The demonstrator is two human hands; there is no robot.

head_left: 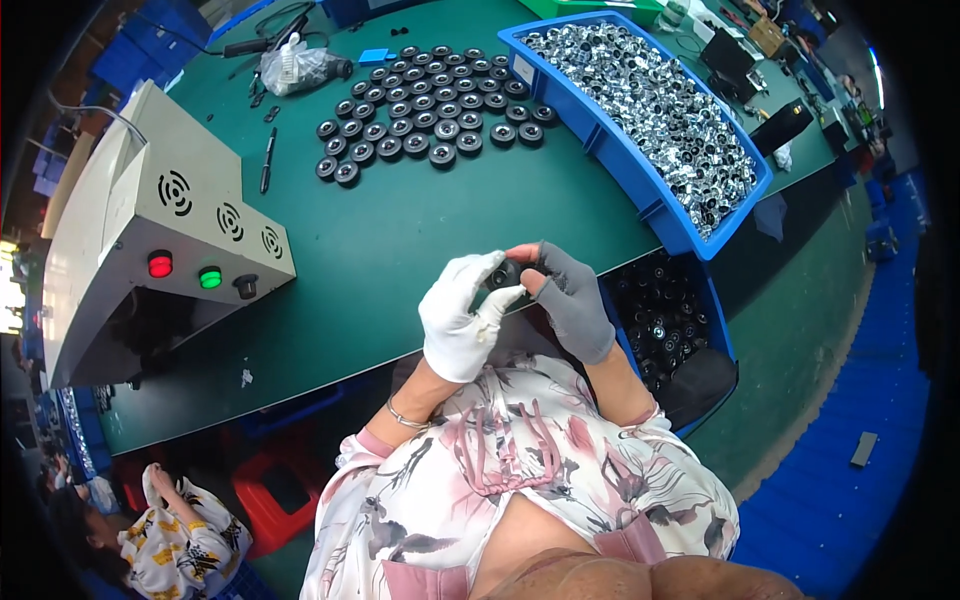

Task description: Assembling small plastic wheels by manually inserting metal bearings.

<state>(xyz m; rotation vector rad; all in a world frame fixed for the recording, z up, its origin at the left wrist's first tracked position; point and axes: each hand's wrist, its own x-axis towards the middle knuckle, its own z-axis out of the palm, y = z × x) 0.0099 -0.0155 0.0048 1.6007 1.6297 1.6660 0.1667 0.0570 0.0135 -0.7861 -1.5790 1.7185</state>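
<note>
We find the fingers of the white-gloved left hand [462,318] curved partly closed on a dark round part [508,276], and those of the grey-gloved right hand [574,308], tips bare, bent in on its other side. We note the part is held over the near edge of the green table [370,225], beyond which stand black wheels [416,145], left of a blue bin [612,158] of shiny pieces [640,105].
</note>
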